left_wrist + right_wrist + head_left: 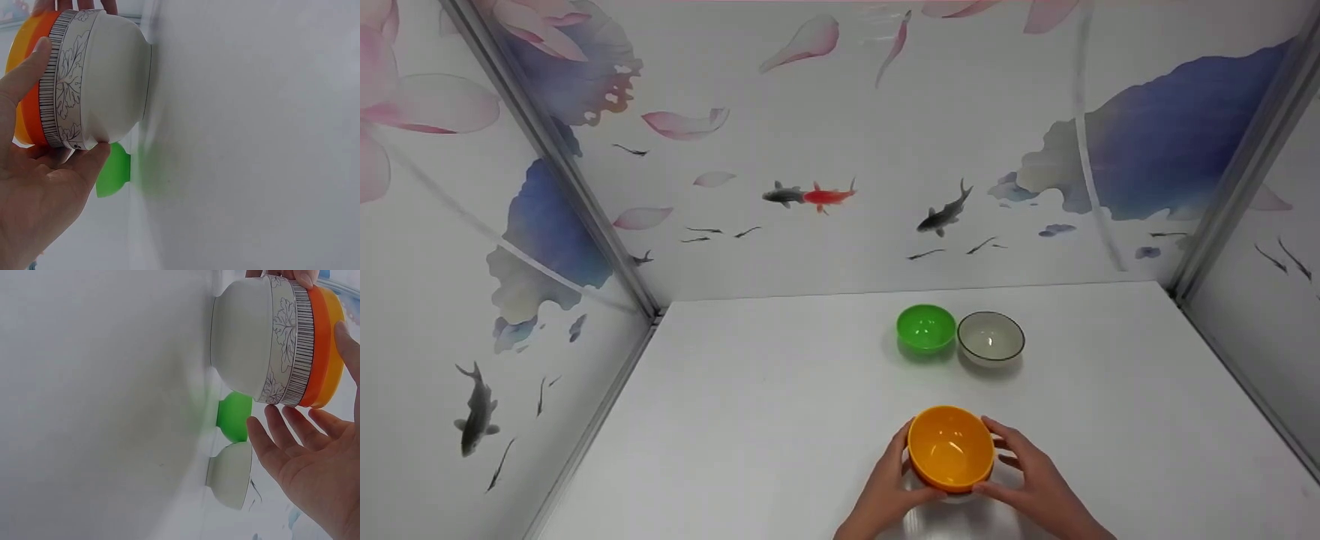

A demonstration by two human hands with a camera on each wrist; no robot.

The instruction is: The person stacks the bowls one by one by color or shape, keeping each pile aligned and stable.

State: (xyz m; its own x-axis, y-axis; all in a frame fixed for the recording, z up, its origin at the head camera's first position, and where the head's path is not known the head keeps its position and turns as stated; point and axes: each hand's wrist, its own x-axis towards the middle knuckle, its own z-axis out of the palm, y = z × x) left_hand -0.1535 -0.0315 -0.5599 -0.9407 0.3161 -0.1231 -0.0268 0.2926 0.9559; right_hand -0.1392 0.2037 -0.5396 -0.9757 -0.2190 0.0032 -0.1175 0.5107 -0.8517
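Note:
A stack of bowls stands upright on the white table [750,420], close to me. On top is a yellow bowl [951,448], set in an orange bowl [316,343]; under both is a larger white bowl [239,337] with a leaf pattern and a striped band. My left hand [885,480] holds the stack's left side, thumb on the orange bowl, a fingertip against the white one. My right hand [1039,480] holds the other side, its thumb at the yellow bowl and its fingers spread along the stack.
Farther back on the table, a small green bowl [926,330] sits beside a white bowl with a dark rim [991,339]. White panels printed with fish, petals and leaves enclose the table at the back [870,255], left and right. Metal posts [551,150] stand at the corners.

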